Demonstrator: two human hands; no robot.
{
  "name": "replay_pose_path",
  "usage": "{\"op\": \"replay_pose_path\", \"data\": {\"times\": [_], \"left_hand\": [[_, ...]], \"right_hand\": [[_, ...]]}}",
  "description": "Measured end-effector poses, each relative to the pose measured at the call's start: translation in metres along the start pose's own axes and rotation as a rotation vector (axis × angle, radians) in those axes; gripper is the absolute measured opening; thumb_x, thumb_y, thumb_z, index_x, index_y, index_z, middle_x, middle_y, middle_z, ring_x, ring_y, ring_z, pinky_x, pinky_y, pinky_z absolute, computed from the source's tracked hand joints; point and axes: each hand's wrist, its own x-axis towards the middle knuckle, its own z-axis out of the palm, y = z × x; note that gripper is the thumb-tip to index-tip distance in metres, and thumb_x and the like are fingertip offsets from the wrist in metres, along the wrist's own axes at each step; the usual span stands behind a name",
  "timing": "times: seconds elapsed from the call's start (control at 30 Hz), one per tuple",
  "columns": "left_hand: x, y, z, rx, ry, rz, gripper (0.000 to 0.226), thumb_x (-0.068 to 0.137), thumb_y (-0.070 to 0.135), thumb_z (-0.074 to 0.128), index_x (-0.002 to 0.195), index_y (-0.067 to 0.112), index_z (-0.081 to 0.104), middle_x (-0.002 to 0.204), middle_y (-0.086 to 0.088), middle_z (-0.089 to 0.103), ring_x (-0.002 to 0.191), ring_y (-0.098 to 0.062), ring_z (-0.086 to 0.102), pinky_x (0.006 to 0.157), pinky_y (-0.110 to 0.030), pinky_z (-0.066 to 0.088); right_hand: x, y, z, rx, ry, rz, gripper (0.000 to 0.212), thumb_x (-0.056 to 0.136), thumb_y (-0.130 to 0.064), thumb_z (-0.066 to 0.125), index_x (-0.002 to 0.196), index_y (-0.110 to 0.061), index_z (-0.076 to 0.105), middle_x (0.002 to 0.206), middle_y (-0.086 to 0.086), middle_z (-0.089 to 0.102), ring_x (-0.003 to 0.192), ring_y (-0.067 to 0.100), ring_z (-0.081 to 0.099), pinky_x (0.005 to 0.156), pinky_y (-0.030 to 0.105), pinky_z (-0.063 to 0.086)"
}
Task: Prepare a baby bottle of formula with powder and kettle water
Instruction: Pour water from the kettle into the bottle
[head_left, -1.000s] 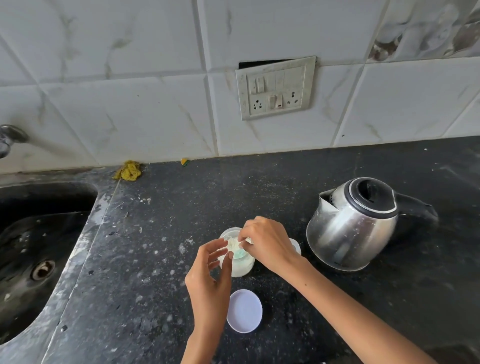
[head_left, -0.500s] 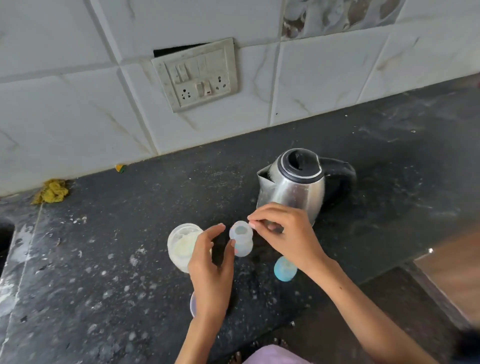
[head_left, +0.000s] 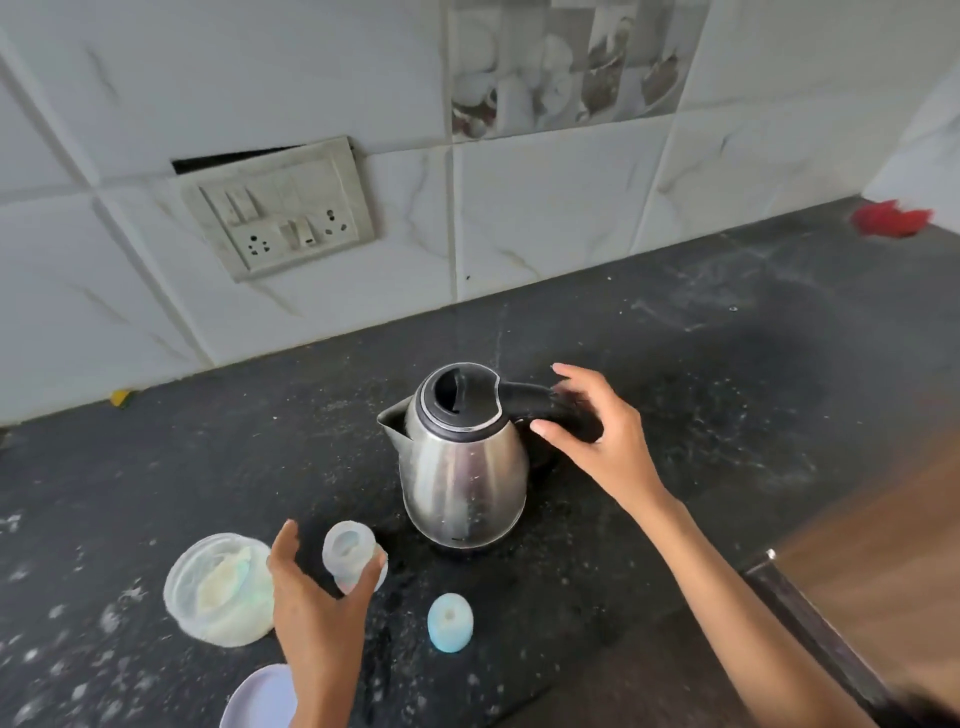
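A small clear baby bottle (head_left: 347, 551) stands open-topped on the black counter (head_left: 675, 415). My left hand (head_left: 317, 618) cups it from the near side, fingers against its right side, thumb raised on its left. Its blue cap (head_left: 450, 622) lies to the right. An open tub of white powder (head_left: 218, 590) sits left of the bottle. Behind them stands the steel kettle (head_left: 462, 462), lid shut, spout to the left. My right hand (head_left: 597, 431) hovers at its black handle (head_left: 524, 397), fingers spread above and thumb below, not closed.
The tub's lilac lid (head_left: 260, 699) lies at the near edge. White specks are scattered over the counter. A switch and socket panel (head_left: 280, 208) hangs on the tiled wall. A red object (head_left: 891, 218) lies far right. The counter's edge (head_left: 810, 623) runs diagonally at the lower right.
My right hand left the bottle's mouth and moved right to the kettle's handle. My left hand stayed at the bottle. The view swung right, away from the sink.
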Motion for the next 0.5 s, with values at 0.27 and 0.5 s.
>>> {"op": "replay_pose_path", "data": {"times": [0.27,0.5], "left_hand": [[-0.004,0.003,0.015,-0.065,0.076,-0.088,0.081,0.064,0.025,0.088,0.131,0.018,0.043,0.12,-0.009,0.064,0.106,-0.029,0.061,0.093,-0.047,0.048],[0.001,0.009,0.016,-0.099,0.016,-0.037,0.052,0.064,0.02,0.088,0.107,0.022,0.058,0.097,0.006,0.065,0.091,-0.02,0.063,0.083,-0.039,0.053]], "right_hand": [[0.028,0.019,0.005,0.327,-0.276,0.099,0.048,0.07,-0.011,0.085,0.115,-0.012,0.069,0.111,-0.002,0.072,0.106,0.011,0.066,0.093,0.026,0.049],[0.026,0.019,0.012,0.46,-0.25,0.09,0.055,0.064,-0.008,0.087,0.115,-0.019,0.069,0.114,-0.005,0.073,0.108,0.013,0.067,0.094,0.026,0.052]]}}
